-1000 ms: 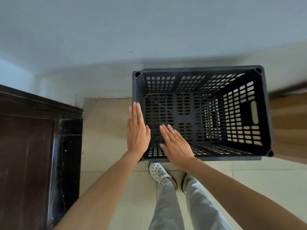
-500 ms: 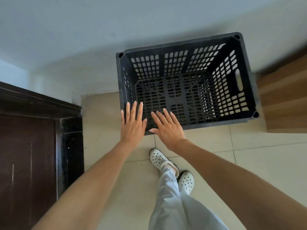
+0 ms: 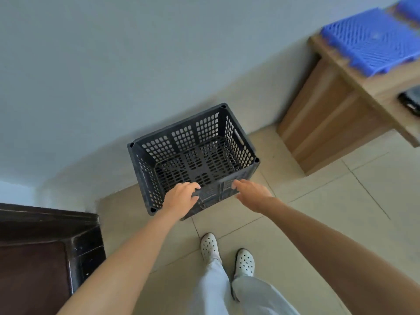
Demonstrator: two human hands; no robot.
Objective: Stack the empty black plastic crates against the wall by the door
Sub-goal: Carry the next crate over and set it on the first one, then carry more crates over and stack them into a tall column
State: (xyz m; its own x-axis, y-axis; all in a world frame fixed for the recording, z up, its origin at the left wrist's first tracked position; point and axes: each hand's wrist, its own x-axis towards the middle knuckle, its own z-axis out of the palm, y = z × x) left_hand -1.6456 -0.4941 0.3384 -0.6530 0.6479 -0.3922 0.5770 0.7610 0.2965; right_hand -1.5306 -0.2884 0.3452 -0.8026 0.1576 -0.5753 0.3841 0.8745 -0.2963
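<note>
One empty black plastic crate (image 3: 193, 135) with perforated walls stands upright on the tiled floor, its far long side close to the pale wall (image 3: 113, 64). My left hand (image 3: 181, 198) is at the crate's near rim toward its left corner, fingers loosely bent and touching the rim. My right hand (image 3: 252, 194) hovers at the same rim further right, fingers stretched out and apart, just touching or barely off the edge. Neither hand holds anything. No second crate is in view.
A dark wooden door frame (image 3: 84, 246) fills the lower left. A light wooden desk (image 3: 329, 114) stands right of the crate, with a blue plastic grid piece (image 3: 372, 39) on top. My feet in white clogs (image 3: 210, 245) stand on the beige tiles behind the crate.
The view has risen and pulled back, so the crate looks smaller and lower. My hands have gone from flat against the near left corner to spread along the near rim.
</note>
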